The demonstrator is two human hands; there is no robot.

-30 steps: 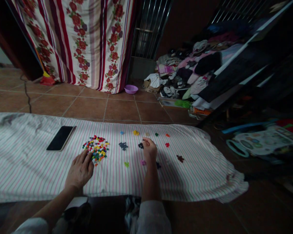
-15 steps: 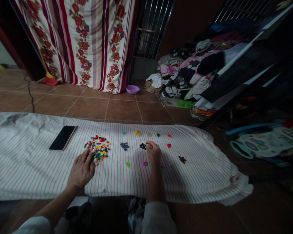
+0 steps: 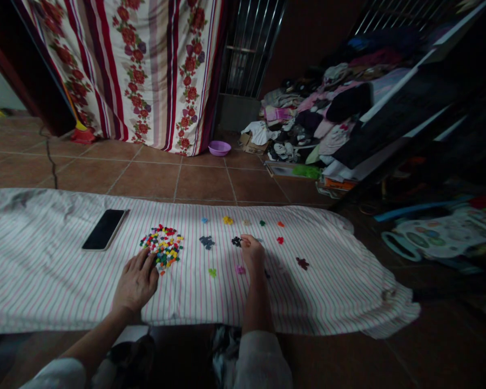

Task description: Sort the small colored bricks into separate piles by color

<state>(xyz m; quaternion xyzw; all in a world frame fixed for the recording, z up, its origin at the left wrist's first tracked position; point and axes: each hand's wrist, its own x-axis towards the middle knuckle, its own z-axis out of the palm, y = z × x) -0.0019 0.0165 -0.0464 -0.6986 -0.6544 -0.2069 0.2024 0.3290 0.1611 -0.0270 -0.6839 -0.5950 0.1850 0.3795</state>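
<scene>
My left hand (image 3: 135, 278) lies palm down on the striped cloth (image 3: 81, 286), fingers stretched out. Its fingertips touch the near left edge of a mixed heap of small coloured pieces (image 3: 166, 249). Farther right, my right hand (image 3: 253, 254) is closed in a pinch beside a cluster of black pieces (image 3: 237, 241); what is between its fingertips is too small to make out. Around it lie little groups sorted by colour: grey pieces (image 3: 206, 242), yellow pieces (image 3: 228, 220), pink pieces (image 3: 240, 269), lime green pieces (image 3: 213, 273), red pieces (image 3: 280, 240) and brown pieces (image 3: 302, 263).
A phone (image 3: 104, 230) with a dark screen lies left of the heap. Beyond the cloth, a purple basin (image 3: 219, 148) stands on the tiled floor before a floral curtain (image 3: 157, 75). Piled clothes (image 3: 308, 119) fill the back right.
My right hand has shifted slightly left and toward me, staying beside the black cluster. A grey piece behind it now shows more. My left hand has hardly moved.
</scene>
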